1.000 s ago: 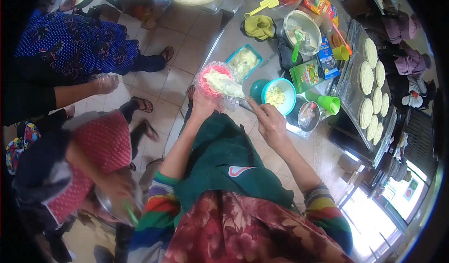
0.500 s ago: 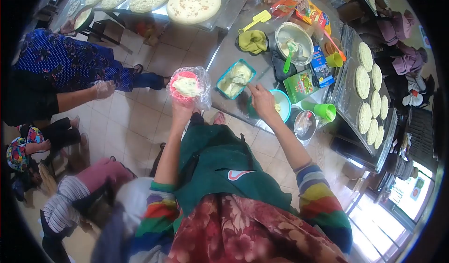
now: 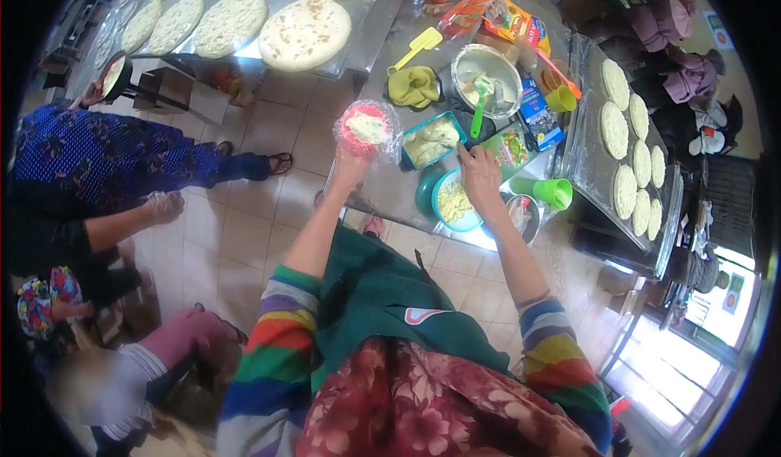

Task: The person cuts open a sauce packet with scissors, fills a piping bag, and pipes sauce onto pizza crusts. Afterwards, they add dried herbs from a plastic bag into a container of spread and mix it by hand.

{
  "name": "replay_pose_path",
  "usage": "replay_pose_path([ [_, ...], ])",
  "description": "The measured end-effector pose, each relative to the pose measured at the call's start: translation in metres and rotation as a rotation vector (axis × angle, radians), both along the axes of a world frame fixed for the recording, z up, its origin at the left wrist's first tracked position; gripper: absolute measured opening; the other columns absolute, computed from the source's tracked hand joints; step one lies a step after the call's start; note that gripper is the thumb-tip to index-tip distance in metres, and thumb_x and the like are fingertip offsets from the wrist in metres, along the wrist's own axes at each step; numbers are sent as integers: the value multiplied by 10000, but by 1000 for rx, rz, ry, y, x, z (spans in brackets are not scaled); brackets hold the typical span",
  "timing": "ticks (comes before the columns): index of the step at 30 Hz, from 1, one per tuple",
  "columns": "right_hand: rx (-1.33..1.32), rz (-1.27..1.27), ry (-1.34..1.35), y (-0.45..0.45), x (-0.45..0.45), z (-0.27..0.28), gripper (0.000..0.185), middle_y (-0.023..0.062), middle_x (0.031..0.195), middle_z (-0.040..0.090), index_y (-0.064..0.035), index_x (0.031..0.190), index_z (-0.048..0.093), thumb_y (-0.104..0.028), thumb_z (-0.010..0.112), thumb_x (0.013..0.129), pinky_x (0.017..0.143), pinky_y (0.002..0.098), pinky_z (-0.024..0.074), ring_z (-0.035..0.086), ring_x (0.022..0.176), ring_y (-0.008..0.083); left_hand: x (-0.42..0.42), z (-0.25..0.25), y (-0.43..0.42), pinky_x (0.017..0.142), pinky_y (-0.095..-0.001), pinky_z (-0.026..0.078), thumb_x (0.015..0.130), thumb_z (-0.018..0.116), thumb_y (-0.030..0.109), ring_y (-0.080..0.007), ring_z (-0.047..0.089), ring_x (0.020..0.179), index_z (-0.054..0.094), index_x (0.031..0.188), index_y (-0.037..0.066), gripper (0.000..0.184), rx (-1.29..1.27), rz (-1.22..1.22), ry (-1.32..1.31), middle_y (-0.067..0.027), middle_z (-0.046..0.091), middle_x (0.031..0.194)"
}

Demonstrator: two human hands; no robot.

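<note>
My left hand (image 3: pixel 355 166) holds up a round pink mould (image 3: pixel 348 138) lined with clear plastic wrap (image 3: pixel 390 136). Pale, green-flecked paste (image 3: pixel 368 128) lies in it. My right hand (image 3: pixel 481 176) is closed around a spoon, whose end is in the pale paste (image 3: pixel 435 138) of a teal rectangular tub (image 3: pixel 416 164). Most of the spoon is hidden by my fingers and the paste. Just below the right hand stands a round bowl (image 3: pixel 440 205) with crumbly yellowish filling (image 3: pixel 455 203).
A mixing bowl (image 3: pixel 515 71) holds a green spatula (image 3: pixel 478 119). Around it are an olive cloth (image 3: pixel 413 88), a yellow spatula (image 3: pixel 421 44), a blue box (image 3: pixel 540 115) and green cups (image 3: pixel 555 193). Flatbreads (image 3: pixel 306 34) lie on trays at both sides. Other people stand at left.
My left hand with the pink mould has moved right, closer to the tub. The spoon in my right hand has shifted toward the tub's right side, with its head now less visible.
</note>
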State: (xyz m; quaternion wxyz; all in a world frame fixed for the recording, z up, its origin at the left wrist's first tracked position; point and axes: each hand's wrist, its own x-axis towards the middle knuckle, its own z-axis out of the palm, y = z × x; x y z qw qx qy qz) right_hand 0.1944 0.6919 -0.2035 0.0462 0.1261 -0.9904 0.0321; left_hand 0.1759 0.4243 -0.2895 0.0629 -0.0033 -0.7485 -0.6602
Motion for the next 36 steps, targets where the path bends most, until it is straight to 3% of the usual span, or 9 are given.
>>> replay_pose_path([
  [3, -54, 9, 265, -31, 8, 52, 329, 111, 952, 551, -91, 1022, 611, -27, 609, 699, 731, 410, 453, 519, 934, 279, -18, -8, 10, 927, -343, 435, 766, 638, 98, -231, 580, 1048, 577, 1123, 5, 374, 20, -30, -44, -113, 622, 1106],
  [6, -744, -267, -347, -49, 32, 29, 172, 101, 974, 577, -35, 971, 619, -154, 591, 849, 667, 355, 466, 565, 899, 251, -30, -29, 14, 904, -358, 451, 674, 762, 163, -241, 585, 1041, 522, 1175, 7, 577, -23, -122, -156, -123, 614, 1114],
  [9, -1400, -710, -864, -88, 37, 19, 333, 62, 1059, 598, -94, 1176, 556, -296, 558, 911, 676, 324, 447, 574, 883, 187, -33, -31, 9, 904, -357, 455, 674, 767, 192, -241, 589, 1034, 514, 1182, 7, 597, -134, -227, -75, -123, 616, 1110],
  [12, -1819, -961, -794, -121, 30, 7, 425, 27, 1022, 603, -115, 1242, 480, -386, 533, 918, 646, 301, 428, 571, 870, 154, -36, -24, -10, 975, -353, 397, 671, 764, 160, -246, 535, 1115, 445, 1254, 3, 683, -162, -408, -115, -125, 571, 1185],
  [17, -1822, -994, -574, -155, 17, -8, 353, -44, 891, 559, -130, 1080, 559, -414, 596, 873, 584, 226, 357, 506, 784, 56, -47, 12, -52, 1019, -333, 348, 651, 771, 111, -258, 378, 1253, 160, 1386, -13, 964, -179, -647, -158, -130, 359, 1367],
  [20, -1656, -1055, -309, -165, 9, -6, 281, -76, 825, 531, -102, 1048, 606, -326, 615, 879, 538, 208, 300, 416, 666, 26, -63, 33, -68, 1046, -353, 307, 682, 767, 120, -251, 299, 1293, 153, 1395, 10, 947, 184, -878, -416, -100, 278, 1391],
  [23, -1739, -1080, -177, -173, 2, 3, 254, -78, 789, 523, -87, 1072, 610, -266, 609, 890, 522, 195, 284, 408, 639, 28, -77, 45, -76, 1004, -368, 335, 690, 773, 166, -199, 438, 1186, 184, 1394, 40, 926, 235, -884, -607, -88, 386, 1342],
  [29, -1601, -1066, 34, -182, -6, 9, 247, -58, 719, 540, -3, 1043, 636, -193, 597, 891, 534, 195, 329, 421, 608, 31, -105, 64, -67, 696, -236, 396, 875, 618, 331, -61, 498, 870, 529, 1071, 140, 288, 405, -668, -1094, 42, 564, 986],
  [36, -1576, -1038, 147, -173, -7, 42, 207, -49, 707, 558, -26, 1025, 650, -170, 603, 884, 508, 183, 331, 461, 588, 30, -118, 89, -55, 541, -216, 406, 894, 589, 186, -54, 484, 590, 527, 948, 87, 129, 268, -573, -677, 33, 552, 738],
])
